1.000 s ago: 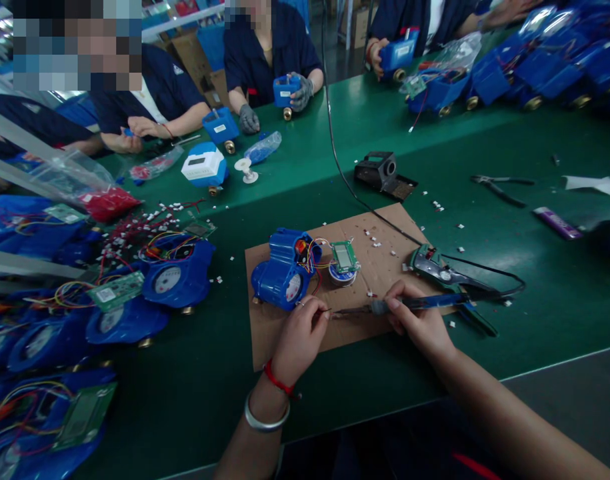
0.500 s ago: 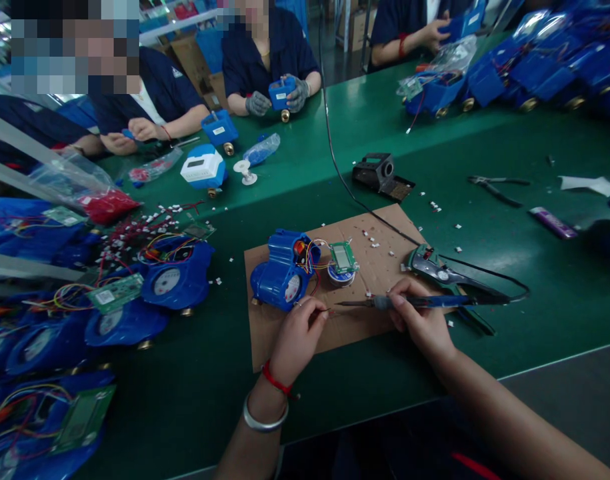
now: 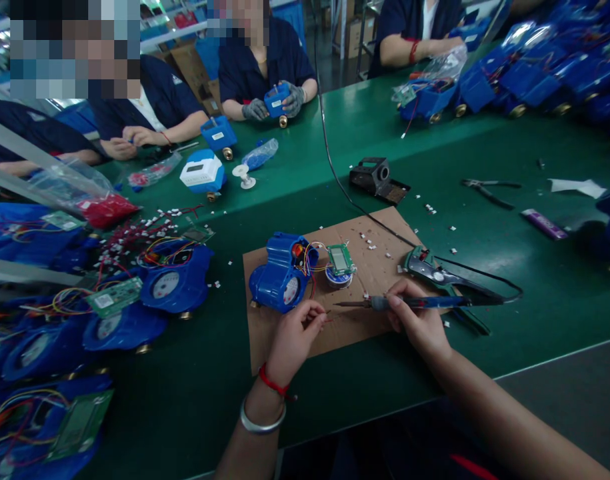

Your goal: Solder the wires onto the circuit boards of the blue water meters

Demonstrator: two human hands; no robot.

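Note:
My right hand [image 3: 419, 323] is closed around a soldering iron [image 3: 377, 303], whose tip points left. Just across from that tip, my left hand [image 3: 295, 333] pinches a thin red wire [image 3: 329, 321]; the tip and the wire look slightly apart. Beyond my left hand lies a blue water meter [image 3: 279, 267] with a round dial. Coloured wires run from it to a green circuit board [image 3: 340, 259], which rests on a small solder spool [image 3: 339, 280]. All of this is on or over a cardboard sheet [image 3: 355, 335].
Green-handled wire strippers [image 3: 437, 275] lie right of the cardboard, under the iron's cable. Behind are an iron stand [image 3: 377, 179] and cutters [image 3: 489, 190]. Blue meters [image 3: 175, 283] crowd the left, beside many small connector wires [image 3: 135, 237]. Co-workers [image 3: 267, 60] sit across the table.
The red wire's end now shows past my left fingertips, which have shifted slightly. My right hand keeps the iron almost still. At the upper right, a co-worker's hand has lowered toward the table.

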